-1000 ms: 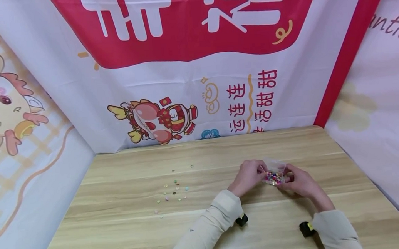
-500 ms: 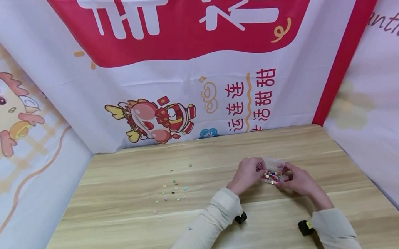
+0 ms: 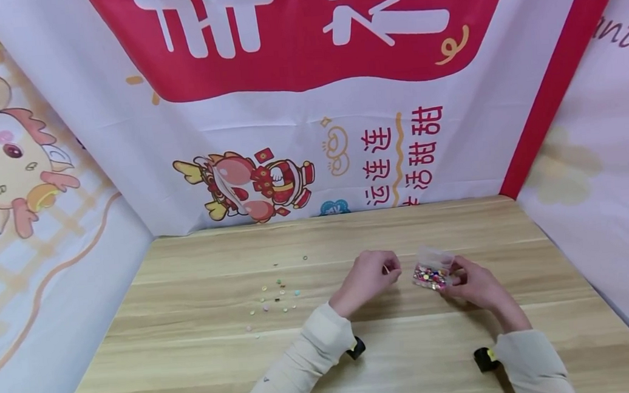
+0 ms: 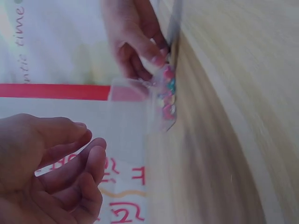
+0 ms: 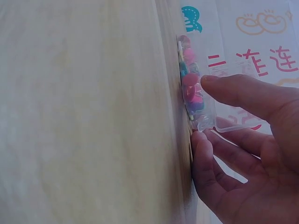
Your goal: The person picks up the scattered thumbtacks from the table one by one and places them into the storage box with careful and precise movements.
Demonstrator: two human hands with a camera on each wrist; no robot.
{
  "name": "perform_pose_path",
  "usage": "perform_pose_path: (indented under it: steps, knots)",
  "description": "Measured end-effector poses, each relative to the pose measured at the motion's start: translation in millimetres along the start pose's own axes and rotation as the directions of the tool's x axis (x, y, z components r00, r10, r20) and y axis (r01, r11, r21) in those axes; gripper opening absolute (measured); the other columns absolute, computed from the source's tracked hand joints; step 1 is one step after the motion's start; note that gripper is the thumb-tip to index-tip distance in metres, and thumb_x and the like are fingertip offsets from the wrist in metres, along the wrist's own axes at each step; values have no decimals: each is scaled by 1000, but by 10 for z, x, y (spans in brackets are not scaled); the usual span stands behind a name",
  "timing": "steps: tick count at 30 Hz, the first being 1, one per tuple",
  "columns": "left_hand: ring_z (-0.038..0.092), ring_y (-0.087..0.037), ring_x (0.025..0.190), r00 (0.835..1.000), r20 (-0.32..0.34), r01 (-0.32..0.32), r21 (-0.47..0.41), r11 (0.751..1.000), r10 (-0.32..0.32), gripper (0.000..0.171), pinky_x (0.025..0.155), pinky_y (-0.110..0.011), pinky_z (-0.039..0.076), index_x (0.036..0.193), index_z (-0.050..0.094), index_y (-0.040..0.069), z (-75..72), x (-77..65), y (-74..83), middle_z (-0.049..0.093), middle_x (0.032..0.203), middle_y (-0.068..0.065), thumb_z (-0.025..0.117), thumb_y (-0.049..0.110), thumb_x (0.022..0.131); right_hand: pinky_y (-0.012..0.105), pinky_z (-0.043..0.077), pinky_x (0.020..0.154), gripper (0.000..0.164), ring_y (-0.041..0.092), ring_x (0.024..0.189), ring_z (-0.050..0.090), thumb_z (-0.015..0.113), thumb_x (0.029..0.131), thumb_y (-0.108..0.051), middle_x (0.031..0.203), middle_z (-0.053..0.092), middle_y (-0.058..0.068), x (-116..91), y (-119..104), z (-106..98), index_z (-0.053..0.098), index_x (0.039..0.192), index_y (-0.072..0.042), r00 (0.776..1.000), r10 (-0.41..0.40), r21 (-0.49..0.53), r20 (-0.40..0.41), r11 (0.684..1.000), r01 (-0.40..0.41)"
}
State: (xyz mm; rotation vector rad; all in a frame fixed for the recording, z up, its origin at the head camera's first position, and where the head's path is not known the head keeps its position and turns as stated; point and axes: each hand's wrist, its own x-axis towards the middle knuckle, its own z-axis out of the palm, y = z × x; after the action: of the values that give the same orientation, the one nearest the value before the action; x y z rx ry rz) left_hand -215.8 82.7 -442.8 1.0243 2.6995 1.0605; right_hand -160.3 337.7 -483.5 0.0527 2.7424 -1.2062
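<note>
A small clear plastic box (image 3: 431,275) with its clear lid (image 3: 435,255) raised stands on the table, holding many colourful bead-like pieces (image 5: 190,81). My right hand (image 3: 476,285) grips the box at its right end, thumb against one side and fingertips against the other. Left of the box, apart from it, is my left hand (image 3: 368,279). In the left wrist view, the left hand's fingers (image 4: 96,161) are loosely bent with the thumb close by, and nothing shows between them. Farther left, several tiny pieces (image 3: 279,282) lie scattered on the wood.
The wood-grain table (image 3: 195,363) meets a printed white and red cloth (image 3: 298,118) at its back edge. More printed cloth hangs at the left (image 3: 38,240) and right sides. Each wrist carries a small black camera (image 3: 486,360).
My left hand has come away from the box and moved left. The right hand has stayed on the box, whose lid remains raised. The head view has shifted slightly.
</note>
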Motion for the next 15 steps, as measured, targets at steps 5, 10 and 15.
perform_pose_path:
  steps: [5, 10, 15]
  knots:
    - [56, -1, 66, 999, -3, 34, -14, 999, -34, 5, 59, -14, 48, 89, 70, 14, -207, -227, -48, 66, 78, 7, 67, 16, 92, 29, 48, 61, 59, 23, 87, 57, 78, 82, -20, 101, 63, 18, 1, -1, -15, 47, 127, 2, 1000, -8, -12, 3, 1000, 8]
    - [57, -2, 69, 996, -20, 85, -18, 996, -86, 5, 61, -15, 49, 92, 70, 12, -353, -494, -217, 66, 80, 6, 67, 15, 91, 28, 48, 61, 61, 22, 86, 56, 78, 82, -20, 100, 63, 16, -4, -1, -16, 46, 130, 2, 1000, -11, -3, 9, 1000, 11]
    - [58, -4, 71, 991, -36, 127, -6, 992, -128, 6, 63, -17, 49, 94, 71, 10, -473, -727, -411, 67, 82, 4, 68, 13, 90, 30, 49, 61, 61, 23, 89, 57, 77, 82, -20, 103, 63, 17, 7, 18, -9, 46, 130, 0, 1000, 12, 3, 17, 1000, -12]
